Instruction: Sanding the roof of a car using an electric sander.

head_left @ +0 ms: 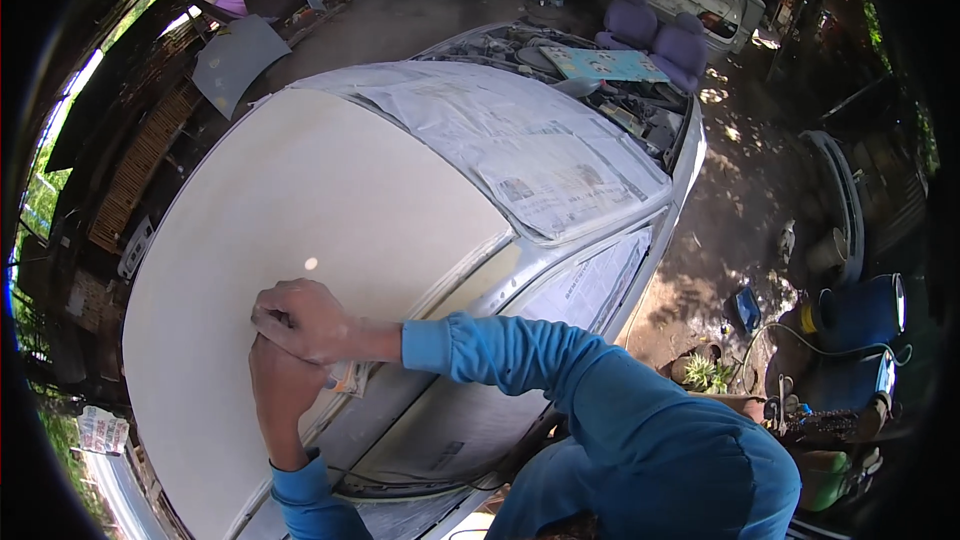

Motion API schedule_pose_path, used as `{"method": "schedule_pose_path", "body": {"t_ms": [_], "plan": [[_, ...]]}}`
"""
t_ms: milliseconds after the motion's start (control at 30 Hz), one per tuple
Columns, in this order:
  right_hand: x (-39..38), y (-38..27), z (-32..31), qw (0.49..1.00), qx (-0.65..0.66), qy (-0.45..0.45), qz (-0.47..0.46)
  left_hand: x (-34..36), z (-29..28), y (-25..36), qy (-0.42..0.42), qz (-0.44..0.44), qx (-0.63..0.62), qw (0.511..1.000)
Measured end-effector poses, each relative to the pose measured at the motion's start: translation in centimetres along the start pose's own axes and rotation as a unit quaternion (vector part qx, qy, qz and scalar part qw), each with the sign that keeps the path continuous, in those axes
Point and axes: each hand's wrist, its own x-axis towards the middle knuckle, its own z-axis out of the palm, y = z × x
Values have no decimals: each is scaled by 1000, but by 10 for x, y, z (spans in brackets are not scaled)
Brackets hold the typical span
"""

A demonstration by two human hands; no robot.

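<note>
A: Cream primer covers the car roof [300, 200], and both hands sit on it near its lower edge. The right hand [305, 320] lies on top of the left hand [280, 385], pressing down.

B: What do the fingers do?

A: The right fingers [272, 318] are curled closed. The left fingers are hidden under the right hand, so whether they are open or closed cannot be told. A small sheet of sandpaper [348, 377] peeks out beside the hands, lying flat on the roof; it seems pinned under them, though the grip itself is hidden.

B: And around the roof?

A: Newspaper [540, 155] masks the windscreen just beyond the roof, and more newspaper covers the side window [590, 285] below the pillar. Both sleeves are blue; the right sleeve [520, 360] crosses over the window.

B: Farther off?

A: The engine bay [600, 80] stands open, with a patterned turquoise board resting across it. Two purple seats [655, 35] stand on the ground past the car. A blue drum [860, 310] lies on its side on the dirt at the right, well apart from the car, with a small plant [700, 372] near it.
</note>
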Motion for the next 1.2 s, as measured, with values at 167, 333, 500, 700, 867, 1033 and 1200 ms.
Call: {"method": "schedule_pose_path", "body": {"t_ms": [167, 333, 500, 700, 867, 1033, 1200], "plan": [[-24, 2, -93, 997, -41, 66, 29, 43, 39, 65, -11, 108, -33, 994], [2, 44, -175, 989, 17, 115, 88, 135, 81, 105, -88, 154, 1, 984], [69, 113, -215, 988, 54, 108, 96, 228, 102, 95, -116, 107, 65, 985], [178, 197, -170, 989, 109, 31, 92, 302, 89, 6, -68, 19, 108, 992], [219, 210, -83, 991, 98, -12, 95, 293, 52, -72, -39, -58, 92, 993], [200, 174, -13, 995, 84, -32, 50, 229, 18, -101, -15, -82, 89, 993], [143, 112, 12, 993, 79, -75, 43, 140, -2, -79, -1, -128, 46, 991]]}}
